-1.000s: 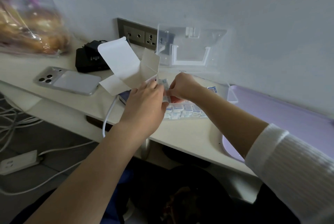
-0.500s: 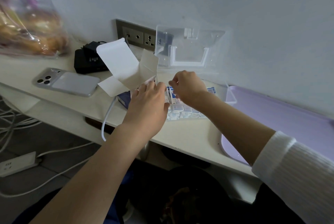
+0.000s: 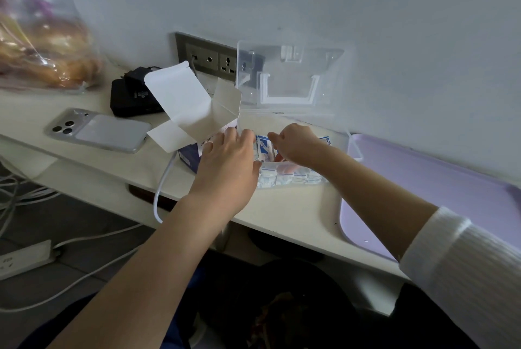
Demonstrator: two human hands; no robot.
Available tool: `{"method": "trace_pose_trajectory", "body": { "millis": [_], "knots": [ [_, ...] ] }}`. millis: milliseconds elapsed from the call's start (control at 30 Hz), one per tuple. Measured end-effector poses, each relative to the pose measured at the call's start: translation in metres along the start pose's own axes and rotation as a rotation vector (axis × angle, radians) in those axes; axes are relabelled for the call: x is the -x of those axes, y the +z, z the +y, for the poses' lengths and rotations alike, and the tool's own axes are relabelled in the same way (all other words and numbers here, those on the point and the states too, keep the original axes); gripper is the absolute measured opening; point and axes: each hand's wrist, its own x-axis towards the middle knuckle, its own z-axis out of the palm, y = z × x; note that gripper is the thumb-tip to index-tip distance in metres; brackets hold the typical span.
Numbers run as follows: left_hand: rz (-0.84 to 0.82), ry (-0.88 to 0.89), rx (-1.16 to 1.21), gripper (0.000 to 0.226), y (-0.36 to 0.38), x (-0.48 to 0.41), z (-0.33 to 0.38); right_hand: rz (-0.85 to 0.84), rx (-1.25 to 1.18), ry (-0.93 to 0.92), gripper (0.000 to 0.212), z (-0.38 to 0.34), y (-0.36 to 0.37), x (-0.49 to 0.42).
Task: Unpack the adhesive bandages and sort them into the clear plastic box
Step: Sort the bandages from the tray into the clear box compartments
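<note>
On the cream bench [image 3: 282, 213], close to the wall: a rectangular clear plastic box [image 3: 353, 148], thin-walled and glossy, with its hinged lid [image 3: 290, 78] standing up against the wall. Inside, small flat adhesive bandages [image 3: 284, 176] in white paper wrappers with blue bands, packed on edge in a tight row along the near wall. Behind that row, at the left end, an upright stack of larger wrappers [image 3: 263, 150] printed blue and white.

Just left of the box: a matte cardboard carton [image 3: 191, 157], dark blue outside and white inside, its flaps [image 3: 180, 95] open and raised.

Left hand [image 3: 228, 159] over the carton and the box's left edge, back up, fingers stretched forward and nearly straight, grip apart, fingertips at the stack; contact not clear. Right hand [image 3: 296, 145] inside the box, fingers curled downward beside the stack; cannot tell whether that grip is clamped on any bandage. White ribbed sleeve [image 3: 465, 264] on the right forearm.

Elsewhere on the bench: a silver smartphone [image 3: 98, 131] lying face down, a matte black charger block [image 3: 132, 95], a white cable [image 3: 160, 193] hanging over the edge, a smooth lilac plastic tray [image 3: 437, 193] with rounded corners at the right, and a crinkled clear bag of golden bread [image 3: 42, 38] at the far left. Grey socket panel [image 3: 208, 58] on the wall.
</note>
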Motion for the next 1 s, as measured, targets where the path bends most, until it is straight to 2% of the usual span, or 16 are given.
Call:
{"method": "trace_pose_trajectory", "body": {
  "millis": [233,333,433,533,633,700,833,933,1000],
  "knots": [
    [-0.001,-0.004,-0.008,0.034,0.001,-0.001,0.001,0.011,-0.048,-0.028,0.040,0.007,-0.001,-0.002],
    [-0.002,-0.013,-0.039,0.036,0.002,-0.002,0.003,0.071,0.083,-0.064,0.030,0.010,-0.004,0.002],
    [0.002,-0.023,-0.076,0.037,0.002,-0.001,0.008,0.248,0.132,-0.125,0.027,0.017,-0.009,0.017],
    [0.084,0.030,-0.077,0.032,0.002,0.000,0.019,0.447,0.102,-0.180,0.024,0.031,-0.013,0.040],
    [0.185,0.156,-0.002,0.026,0.004,0.002,0.038,0.636,0.025,-0.296,0.022,0.053,-0.016,0.063],
    [0.233,0.277,0.050,0.022,0.012,0.003,0.053,0.702,0.005,-0.301,0.021,0.073,-0.016,0.074],
    [0.173,0.488,0.105,0.018,0.036,0.012,0.081,0.619,0.023,-0.129,0.021,0.125,-0.012,0.079],
    [0.001,0.600,0.031,0.024,0.054,0.019,0.101,0.364,0.099,0.104,0.039,0.160,-0.011,0.076],
    [-0.133,0.609,-0.047,0.032,0.068,0.018,0.110,0.222,0.202,0.204,0.054,0.176,-0.010,0.077]
  ]
}}
